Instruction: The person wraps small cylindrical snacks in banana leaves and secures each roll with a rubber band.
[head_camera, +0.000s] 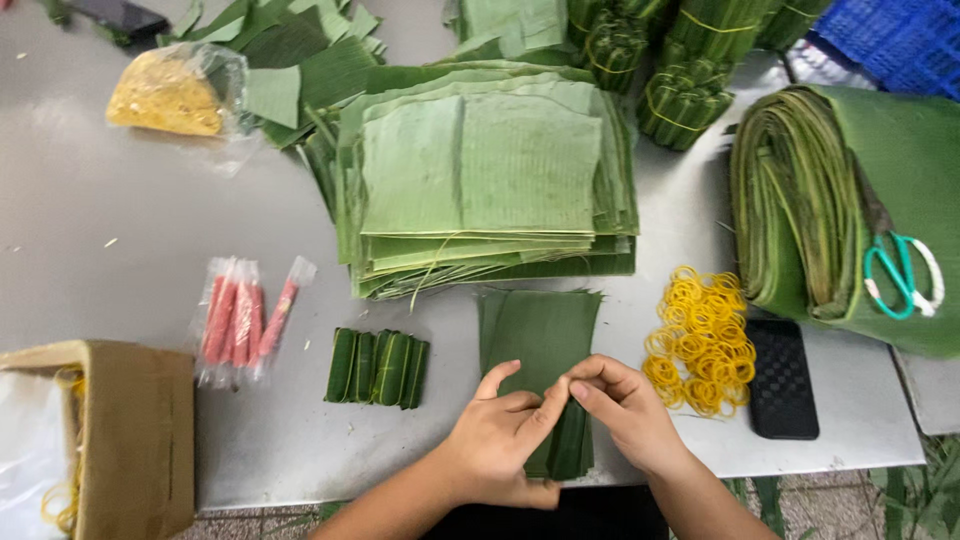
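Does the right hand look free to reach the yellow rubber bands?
Probably yes. The right hand pinches the dark leaf strip with the left hand, but the yellow rubber bands lie just beside it on bare table, nothing between.

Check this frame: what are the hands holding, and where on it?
Both the left hand and right hand pinch a dark green leaf strip at its near end, fingertips meeting over it.

Both hands, left hand (497, 440) and right hand (625, 410), seemingly pinch the dark leaf piece (545, 345) beside yellow rubber bands (700, 340).
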